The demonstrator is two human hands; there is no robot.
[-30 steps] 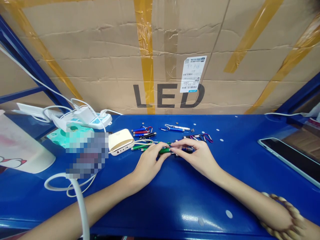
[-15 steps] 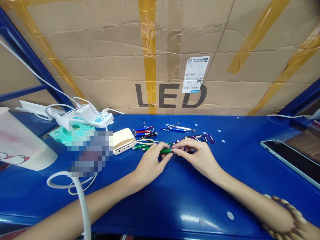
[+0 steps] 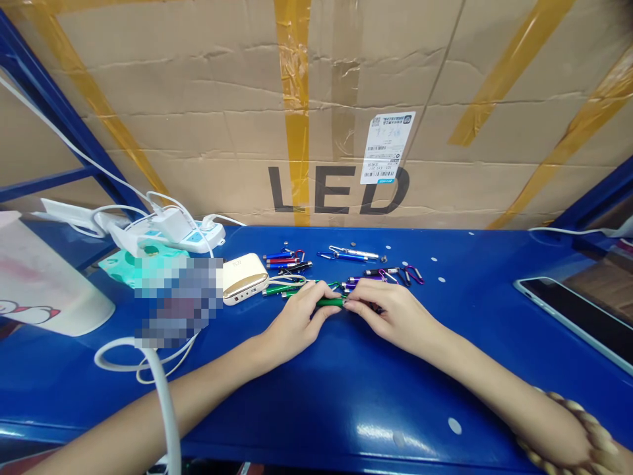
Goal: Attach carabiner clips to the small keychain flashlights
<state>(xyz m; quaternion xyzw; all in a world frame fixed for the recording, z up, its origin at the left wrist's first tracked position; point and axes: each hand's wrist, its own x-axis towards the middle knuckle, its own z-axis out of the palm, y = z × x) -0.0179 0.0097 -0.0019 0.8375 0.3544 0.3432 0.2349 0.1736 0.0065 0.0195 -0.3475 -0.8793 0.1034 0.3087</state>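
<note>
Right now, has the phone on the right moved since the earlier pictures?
No, the phone keeps its place against the pale dots on the blue table.

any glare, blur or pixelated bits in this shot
In the head view, glare shines off the blue table near its front edge; same view, coarse pixels hide a patch beside the power bank, small print on the label is mostly unreadable, and left hand and right hand look fairly sharp.
</note>
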